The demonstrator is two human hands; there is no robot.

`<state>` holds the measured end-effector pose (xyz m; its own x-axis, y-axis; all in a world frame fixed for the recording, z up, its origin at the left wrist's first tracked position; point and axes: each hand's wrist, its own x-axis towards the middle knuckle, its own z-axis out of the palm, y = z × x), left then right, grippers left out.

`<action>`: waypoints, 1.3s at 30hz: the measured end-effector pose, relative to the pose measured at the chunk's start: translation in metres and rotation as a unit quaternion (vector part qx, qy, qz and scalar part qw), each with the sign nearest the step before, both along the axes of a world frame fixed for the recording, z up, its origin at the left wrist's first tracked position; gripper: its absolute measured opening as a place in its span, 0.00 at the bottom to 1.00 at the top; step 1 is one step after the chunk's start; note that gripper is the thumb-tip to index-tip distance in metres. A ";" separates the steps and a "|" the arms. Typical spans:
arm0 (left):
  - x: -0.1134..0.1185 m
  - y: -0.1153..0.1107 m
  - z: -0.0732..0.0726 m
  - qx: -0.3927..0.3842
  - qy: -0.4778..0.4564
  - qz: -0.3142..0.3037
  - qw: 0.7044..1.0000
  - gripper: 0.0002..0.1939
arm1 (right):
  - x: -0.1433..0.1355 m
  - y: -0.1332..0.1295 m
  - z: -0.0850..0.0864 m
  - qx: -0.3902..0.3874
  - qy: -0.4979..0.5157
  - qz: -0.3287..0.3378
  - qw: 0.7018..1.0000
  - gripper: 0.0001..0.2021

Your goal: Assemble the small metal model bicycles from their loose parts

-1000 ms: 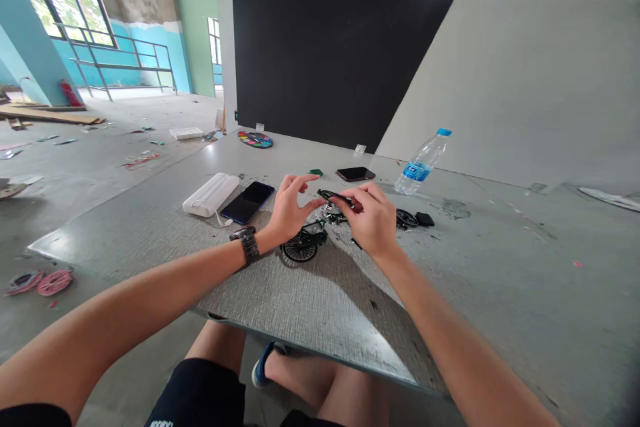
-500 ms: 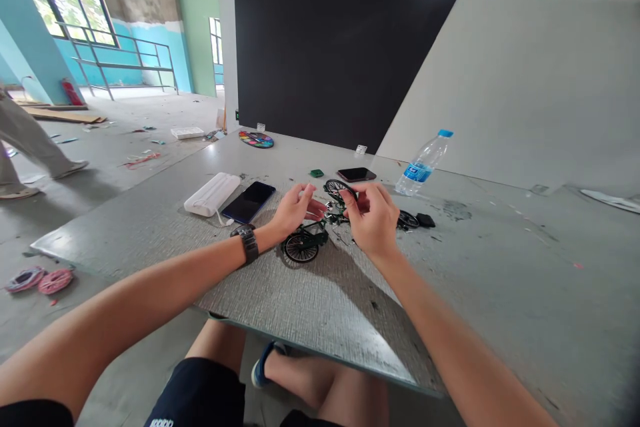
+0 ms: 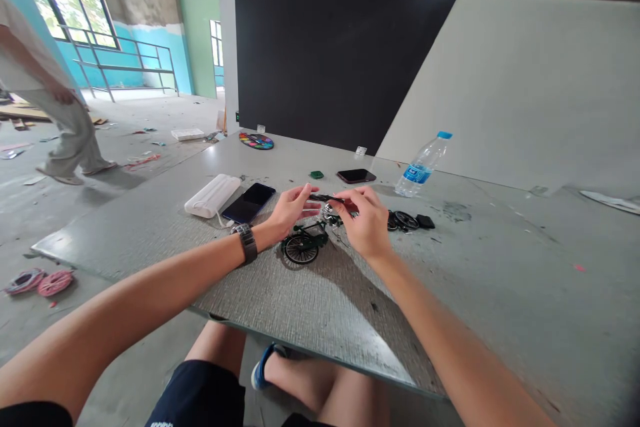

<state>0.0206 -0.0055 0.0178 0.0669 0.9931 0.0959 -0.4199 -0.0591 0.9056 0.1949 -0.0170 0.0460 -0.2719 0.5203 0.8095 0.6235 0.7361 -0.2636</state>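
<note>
Between my hands a small black spoked wheel [image 3: 326, 198] is held nearly edge-on above the table. The fingers of my right hand [image 3: 367, 220] pinch its right side. My left hand [image 3: 293, 208] is at the wheel's left edge, thumb and fingers apart; whether it touches the wheel is hard to tell. Below them a dark green model bicycle frame with a rear wheel [image 3: 301, 248] lies on the table, small silver parts [image 3: 328, 211] near its upper end. Right of my right hand lie more black wheel parts [image 3: 406, 219] and a small black block [image 3: 425, 221].
On the grey table [image 3: 280, 300] are a white power bank [image 3: 213, 195], a dark phone [image 3: 249, 203], another phone [image 3: 357, 175], a green piece [image 3: 317, 175], a colourful palette [image 3: 257, 141] and a water bottle [image 3: 419, 170]. A person [image 3: 55, 93] walks at the left.
The wheel in my right hand has tilted from face-on to nearly edge-on and moved slightly left. My right hand has turned with it. The person at the left has stepped right.
</note>
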 end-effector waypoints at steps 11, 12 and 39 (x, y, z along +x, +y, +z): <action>-0.002 0.006 -0.008 0.045 0.010 0.004 0.999 0.17 | 0.004 0.007 -0.003 -0.012 -0.028 0.023 0.999 0.05; -0.002 0.006 -0.008 0.046 0.002 0.005 0.999 0.16 | 0.005 0.008 -0.004 -0.017 -0.031 0.023 0.999 0.05; -0.002 0.014 -0.018 0.036 0.002 0.049 0.998 0.12 | 0.007 0.005 -0.001 -0.098 -0.124 -0.027 0.987 0.03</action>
